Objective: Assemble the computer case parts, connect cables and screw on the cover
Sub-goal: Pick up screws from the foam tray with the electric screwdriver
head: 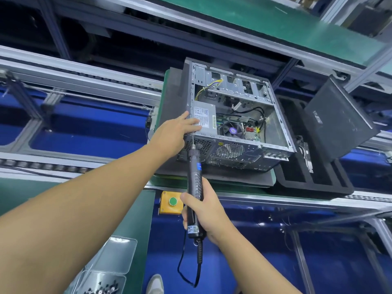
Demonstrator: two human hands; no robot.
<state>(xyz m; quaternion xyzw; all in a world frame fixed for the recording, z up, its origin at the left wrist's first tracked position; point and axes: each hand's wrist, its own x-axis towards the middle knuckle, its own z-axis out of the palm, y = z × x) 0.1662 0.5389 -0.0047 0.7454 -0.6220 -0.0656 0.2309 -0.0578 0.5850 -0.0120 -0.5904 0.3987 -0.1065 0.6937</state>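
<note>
Our right hand is wrapped round the black electric screwdriver, whose bit meets the rear panel of the computer case just below its upper edge. Our left hand lies flat, fingers straight, on the grey power supply at the case's near corner. The case rests open side up on a dark pallet. To its right the black side cover leans tilted over a black foam tray. Nearer us sit a yellow button box and a clear box of screws on the green desk
</note>
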